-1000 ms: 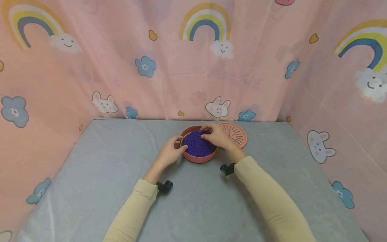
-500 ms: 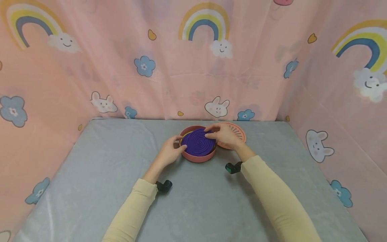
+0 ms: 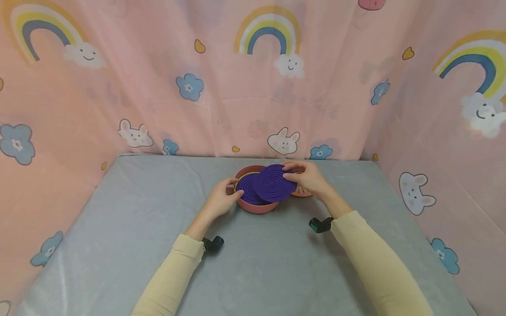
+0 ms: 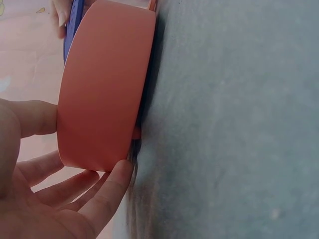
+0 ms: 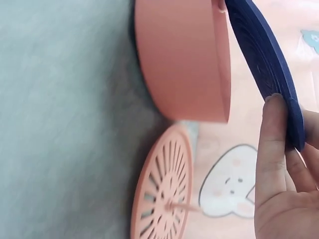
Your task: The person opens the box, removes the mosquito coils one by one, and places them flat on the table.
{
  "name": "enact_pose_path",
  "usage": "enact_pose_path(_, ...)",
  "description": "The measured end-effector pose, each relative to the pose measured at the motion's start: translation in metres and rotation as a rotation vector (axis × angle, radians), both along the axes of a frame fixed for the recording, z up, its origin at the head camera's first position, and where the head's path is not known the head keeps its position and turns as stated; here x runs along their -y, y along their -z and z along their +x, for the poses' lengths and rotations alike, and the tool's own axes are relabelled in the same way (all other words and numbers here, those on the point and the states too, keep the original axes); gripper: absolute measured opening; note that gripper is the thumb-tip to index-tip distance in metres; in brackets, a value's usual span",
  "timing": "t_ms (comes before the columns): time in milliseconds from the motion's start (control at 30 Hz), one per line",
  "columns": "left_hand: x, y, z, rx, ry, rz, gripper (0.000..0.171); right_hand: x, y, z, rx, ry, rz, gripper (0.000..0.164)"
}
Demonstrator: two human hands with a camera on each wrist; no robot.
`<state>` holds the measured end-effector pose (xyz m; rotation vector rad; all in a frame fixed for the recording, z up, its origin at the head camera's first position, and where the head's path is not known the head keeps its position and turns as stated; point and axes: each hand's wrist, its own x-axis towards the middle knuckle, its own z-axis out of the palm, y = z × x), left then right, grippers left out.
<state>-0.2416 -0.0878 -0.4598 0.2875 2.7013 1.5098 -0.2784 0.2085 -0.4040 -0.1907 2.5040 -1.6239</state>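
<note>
Pinching 1 purple spiral coaster (image 3: 274, 183): right hand (image 3: 310, 179), thumb and fingers clamped on the edge | this coaster: tilted above pink round box (image 3: 258, 209) | left hand (image 3: 220, 198): clamped on box side | 2nd purple coaster (image 3: 247, 188): inside box | slotted pink lid (image 5: 165, 198): on the tabletop (image 3: 253, 267), beside box

On my feed I counted two purple spiral-ribbed discs (image 3: 274, 183), one curved yellow edge (image 3: 251, 174), one round coral tub (image 3: 258, 209), one slotted pink lid (image 5: 162, 199) — and two bare hands (image 3: 221, 198) (image 3: 311, 181).
</note>
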Motion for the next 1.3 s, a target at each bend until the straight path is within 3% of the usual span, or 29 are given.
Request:
enact_pose_path(233,0.0,0.001,0.0,0.003,-0.009,0.0,0.049,-0.025,-0.003,0.006,-0.01,0.016,-0.04,0.036)
enact_pose_path(467,-0.001,0.001,-0.001,0.009,-0.01,-0.006,0.049,-0.059,0.001,0.013,-0.01,0.076,-0.006,0.04)
enact_pose_path(700,-0.001,0.003,-0.001,0.017,-0.005,0.008,0.049,-0.089,0.004,0.023,0.006,0.117,-0.09,0.047)
enact_pose_path(933,0.001,0.004,0.0,0.026,-0.002,0.019,0.049,-0.116,0.006,0.03,-0.025,0.163,-0.065,0.046)
enact_pose_path(1300,0.0,0.003,0.0,0.015,0.001,0.006,0.049,-0.164,0.025,0.035,-0.022,0.299,-0.043,0.044)
